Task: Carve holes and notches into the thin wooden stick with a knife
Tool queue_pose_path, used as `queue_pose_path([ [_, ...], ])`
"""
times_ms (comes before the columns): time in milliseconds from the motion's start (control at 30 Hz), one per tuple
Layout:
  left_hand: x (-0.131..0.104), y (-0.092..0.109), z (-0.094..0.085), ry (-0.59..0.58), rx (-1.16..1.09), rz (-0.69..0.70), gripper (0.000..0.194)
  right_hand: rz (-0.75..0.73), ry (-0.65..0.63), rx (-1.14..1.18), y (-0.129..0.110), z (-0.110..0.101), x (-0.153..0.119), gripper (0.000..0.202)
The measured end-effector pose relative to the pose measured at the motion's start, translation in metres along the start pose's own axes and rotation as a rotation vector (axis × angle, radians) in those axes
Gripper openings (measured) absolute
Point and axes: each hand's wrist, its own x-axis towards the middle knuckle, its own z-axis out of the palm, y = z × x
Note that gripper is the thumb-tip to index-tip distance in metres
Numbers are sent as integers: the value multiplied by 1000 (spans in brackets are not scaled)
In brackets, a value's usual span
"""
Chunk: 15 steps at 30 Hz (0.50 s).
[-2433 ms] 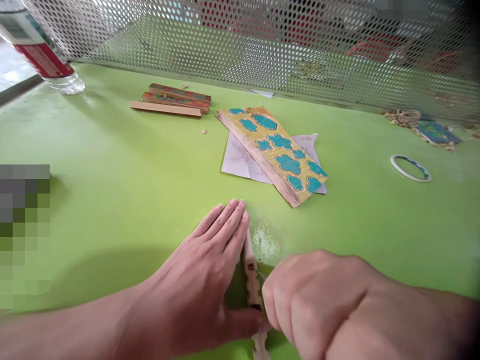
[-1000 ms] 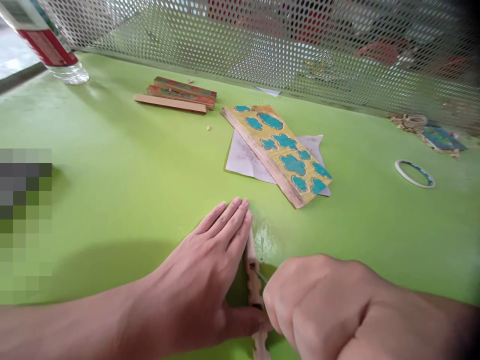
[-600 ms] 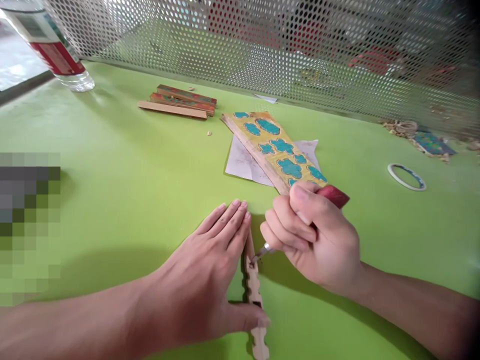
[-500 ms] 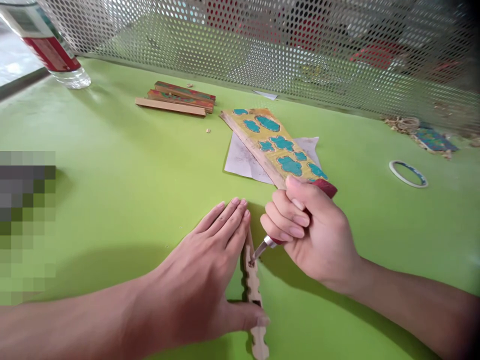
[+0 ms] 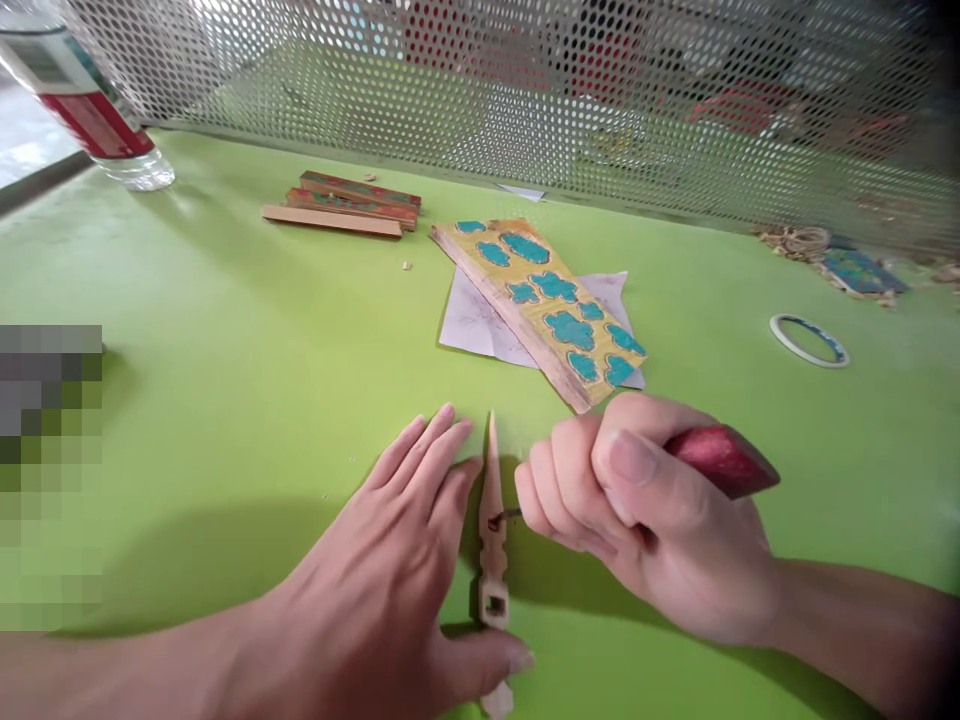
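A narrow, notched wooden piece with a pointed far end and a square hole lies on the green table. My left hand rests flat beside it, fingers stretched forward, with the thumb laid across its near part. Wrapped round the red handle of a carving tool is my right hand. The handle leans to the right, and the thin metal blade reaches a small dark cut in the wood. Most of the blade is hidden behind my right fingers.
Beyond my hands a yellow board with blue patches lies on white paper. Painted wooden strips and a bottle are at the back left, a tape ring at right. A perforated metal screen borders the table.
My right hand has rolled and moved right and down, tilting the tool handle low to the right. My left fingers have shifted off the wood's pointed end, which now shows.
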Motion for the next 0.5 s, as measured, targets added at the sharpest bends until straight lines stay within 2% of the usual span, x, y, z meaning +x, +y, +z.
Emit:
queue_pose_path([
  [167,2,0,-9,4,-201,-72,48,-33,-31,-97,-1,1,-7,37],
  [200,4,-3,-11,-22,-259,-91,38,-32,-32,-105,-1,1,-7,37],
  [300,12,-15,-16,-217,-394,-97,20,40,-16,-143,-7,1,-6,42],
  [400,18,-25,-17,-276,-417,-59,25,122,23,-189,-16,4,-1,51],
  [500,21,-29,-16,-272,-451,-49,27,135,20,-203,-22,12,4,56],
])
